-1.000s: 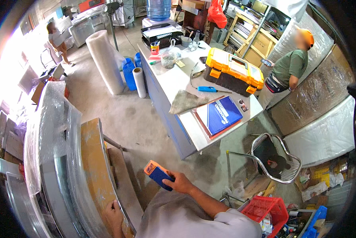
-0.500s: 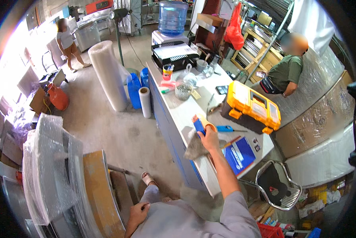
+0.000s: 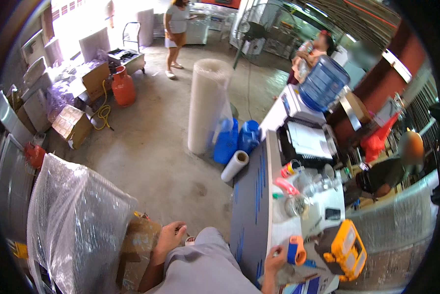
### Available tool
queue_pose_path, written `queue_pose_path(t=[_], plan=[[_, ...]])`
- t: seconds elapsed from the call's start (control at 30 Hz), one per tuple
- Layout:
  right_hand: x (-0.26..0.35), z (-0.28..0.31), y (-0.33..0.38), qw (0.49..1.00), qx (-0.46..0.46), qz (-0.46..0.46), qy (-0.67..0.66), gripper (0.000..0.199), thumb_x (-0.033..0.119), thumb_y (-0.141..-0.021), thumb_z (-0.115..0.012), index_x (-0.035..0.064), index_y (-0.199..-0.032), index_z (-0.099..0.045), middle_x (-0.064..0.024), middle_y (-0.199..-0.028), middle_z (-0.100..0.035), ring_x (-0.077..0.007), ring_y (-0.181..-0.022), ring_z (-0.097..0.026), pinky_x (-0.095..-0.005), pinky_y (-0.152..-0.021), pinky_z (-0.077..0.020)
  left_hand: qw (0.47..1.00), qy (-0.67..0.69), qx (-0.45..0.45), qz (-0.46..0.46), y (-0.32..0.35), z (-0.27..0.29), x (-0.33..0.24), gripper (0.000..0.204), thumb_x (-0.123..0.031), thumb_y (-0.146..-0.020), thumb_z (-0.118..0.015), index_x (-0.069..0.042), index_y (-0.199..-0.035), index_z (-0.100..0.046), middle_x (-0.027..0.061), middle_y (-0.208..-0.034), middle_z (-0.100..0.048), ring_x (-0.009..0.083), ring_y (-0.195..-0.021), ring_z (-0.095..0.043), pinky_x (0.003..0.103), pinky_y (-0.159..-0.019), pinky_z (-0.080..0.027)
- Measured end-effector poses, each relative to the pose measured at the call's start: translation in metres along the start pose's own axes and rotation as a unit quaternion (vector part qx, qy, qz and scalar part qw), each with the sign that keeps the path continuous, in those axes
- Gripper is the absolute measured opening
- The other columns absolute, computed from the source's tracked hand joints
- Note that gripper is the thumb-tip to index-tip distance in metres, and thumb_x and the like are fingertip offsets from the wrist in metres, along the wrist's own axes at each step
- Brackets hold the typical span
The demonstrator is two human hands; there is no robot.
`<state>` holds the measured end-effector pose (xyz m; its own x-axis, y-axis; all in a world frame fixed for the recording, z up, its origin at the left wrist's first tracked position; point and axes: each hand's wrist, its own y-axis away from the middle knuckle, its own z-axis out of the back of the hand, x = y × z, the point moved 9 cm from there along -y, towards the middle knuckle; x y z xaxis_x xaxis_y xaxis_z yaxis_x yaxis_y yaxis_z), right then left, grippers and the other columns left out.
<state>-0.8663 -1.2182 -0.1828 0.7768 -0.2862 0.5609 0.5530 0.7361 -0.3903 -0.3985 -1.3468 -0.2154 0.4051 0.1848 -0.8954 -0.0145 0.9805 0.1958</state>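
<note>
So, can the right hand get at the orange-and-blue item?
Probably yes: the right hand is right beside the orange-and-blue item, with nothing visible blocking the way between them.

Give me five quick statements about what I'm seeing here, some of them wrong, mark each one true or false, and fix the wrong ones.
1. The right hand is next to the orange and blue object. True.
2. The left hand touches the toolbox. False: it is near the person's lap, away from the toolbox.
3. The gas cylinder stands on the floor. True.
4. The bubble wrap roll lies flat. False: it stands upright.
5. The water bottle is blue. True.
</note>
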Motion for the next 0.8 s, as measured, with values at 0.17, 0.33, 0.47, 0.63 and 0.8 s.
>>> queue_pose_path(t=[0.17, 0.33, 0.47, 0.63, 0.8], plan=[[0.104, -0.182, -0.07, 0.931, 0.318, -0.129, -0.12, 0.033, 0.027, -0.092, -0.07, 0.0022, -0.114, -0.066, -0.0191, -0.092, -0.072, -0.0305, -0.086, -0.071, -0.0391, -0.078, -0.055, 1.0, 0.005, 0.02, 0.02, -0.133, -0.011, -0.043, 0.034, -0.027, -0.095, -0.068, 0.002, -0.112, -0.07, 0.0189, -0.095, -0.073, 0.0235, -0.079, -0.071, 0.034, -0.076, -0.055], [0.235, -0.321, -0.202, 0.832, 0.527, 0.128, -0.112, 0.048, 0.038, -0.091, -0.072, 0.0035, -0.124, -0.064, -0.0194, -0.097, -0.073, -0.033, -0.089, -0.071, -0.0407, -0.081, -0.0545, 0.974, 0.043, -0.172, -0.144, -0.338, 0.01, -0.157, 0.028, -0.024, -0.093, -0.07, -0.002, -0.11, -0.071, 0.014, -0.095, -0.072, 0.0207, -0.083, -0.069, 0.034, -0.076, -0.055], [0.282, -0.397, -0.314, 0.865, 0.465, 0.138, -0.126, 0.049, 0.041, -0.092, -0.07, 0.002, -0.121, -0.065, -0.0182, -0.095, -0.073, -0.0323, -0.089, -0.071, -0.0401, -0.08, -0.0543, 0.955, -0.056, -0.149, -0.252, -0.468, 0.027, -0.261, 0.025, -0.021, -0.092, -0.067, -0.005, -0.112, -0.069, 0.0132, -0.103, -0.071, 0.0322, -0.103, -0.065, 0.041, -0.091, -0.051], [0.346, -0.501, -0.399, 0.867, 0.427, -0.026, -0.255, 0.077, 0.045, -0.083, -0.079, -0.0063, -0.134, -0.052, -0.0204, -0.108, -0.069, -0.0273, -0.098, -0.069, -0.0377, -0.086, -0.054, 0.937, -0.14, -0.074, -0.313, -0.605, 0.044, -0.337, 0.027, -0.023, -0.092, -0.067, -0.005, -0.112, -0.07, 0.015, -0.104, -0.07, 0.0342, -0.103, -0.065, 0.043, -0.091, -0.051], [0.39, -0.581, -0.433, 0.959, 0.154, 0.084, -0.221, 0.127, 0.051, -0.073, -0.085, -0.009, -0.154, -0.008, -0.0337, -0.152, -0.029, -0.0475, -0.14, -0.032, -0.0518, -0.114, -0.0325, 0.865, -0.341, 0.055, -0.363, -0.707, 0.022, -0.341, 0.036, -0.036, -0.093, -0.064, -0.006, -0.111, -0.071, 0.0158, -0.105, -0.071, 0.0345, -0.105, -0.065, 0.046, -0.1, -0.045]])
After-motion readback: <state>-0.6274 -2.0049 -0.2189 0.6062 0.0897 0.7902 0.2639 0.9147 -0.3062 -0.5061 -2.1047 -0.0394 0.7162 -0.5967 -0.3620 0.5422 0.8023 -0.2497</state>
